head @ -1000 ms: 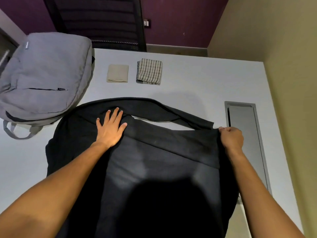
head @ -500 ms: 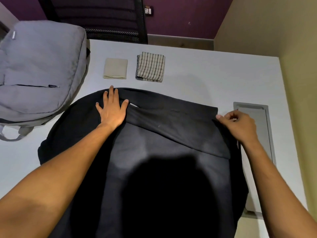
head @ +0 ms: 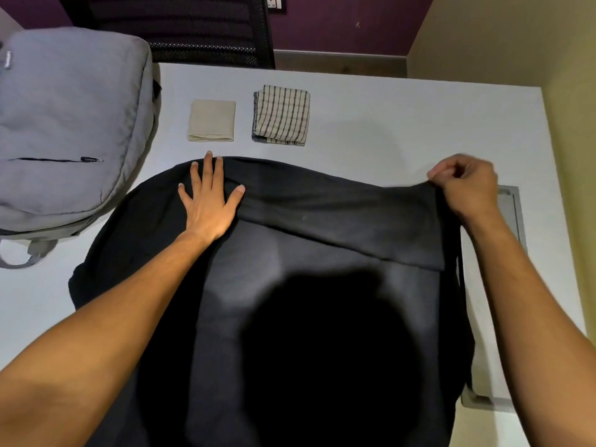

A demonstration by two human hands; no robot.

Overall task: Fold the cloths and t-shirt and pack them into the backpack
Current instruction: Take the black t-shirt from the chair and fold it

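Note:
A black t-shirt [head: 322, 246] lies spread across the near half of the white table [head: 403, 124], its far edge folded back over itself. My left hand [head: 209, 195] presses flat on the shirt's far left part, fingers straight and spread. My right hand [head: 464, 185] pinches the far right corner of the folded strip and holds it slightly lifted. Beyond the shirt lie a folded beige cloth [head: 212, 121] and a folded striped cloth [head: 281, 116], side by side. A grey backpack [head: 67, 124] lies flat at the far left, its zip pocket facing up.
A grey cable hatch [head: 512, 221] is set into the table on the right, partly under the shirt. A black mesh chair [head: 180, 27] stands behind the table's far edge. A beige wall runs close along the right side.
The gap under the shirt's far edge has closed as the folded strip came down flat. My left hand slid toward the far edge; my right hand shifted up and right with the corner.

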